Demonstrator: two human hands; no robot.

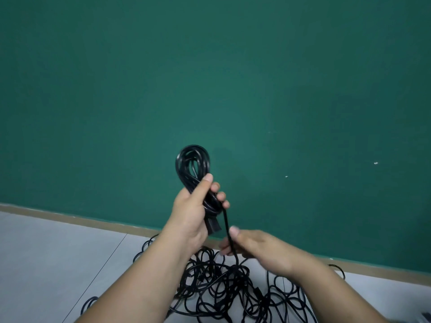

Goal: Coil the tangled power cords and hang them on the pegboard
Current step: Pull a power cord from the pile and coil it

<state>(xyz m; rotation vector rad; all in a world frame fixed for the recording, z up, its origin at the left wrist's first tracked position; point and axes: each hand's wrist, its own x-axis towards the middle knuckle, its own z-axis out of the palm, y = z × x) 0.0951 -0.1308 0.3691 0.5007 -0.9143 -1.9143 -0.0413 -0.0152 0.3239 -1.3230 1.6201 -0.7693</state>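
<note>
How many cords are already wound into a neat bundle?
1: the bundle in the left hand, raised before the green wall; the right hand pinches its tail. The tangled pile on the floor could hide another.

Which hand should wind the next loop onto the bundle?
Probably the right hand: it pinches the loose cord running from the pile up to the bundle. The left hand is full, gripping the bundle.

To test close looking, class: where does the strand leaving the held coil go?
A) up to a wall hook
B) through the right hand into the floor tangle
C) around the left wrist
B: the strand runs from the coil through the right hand into the tangle.
</note>
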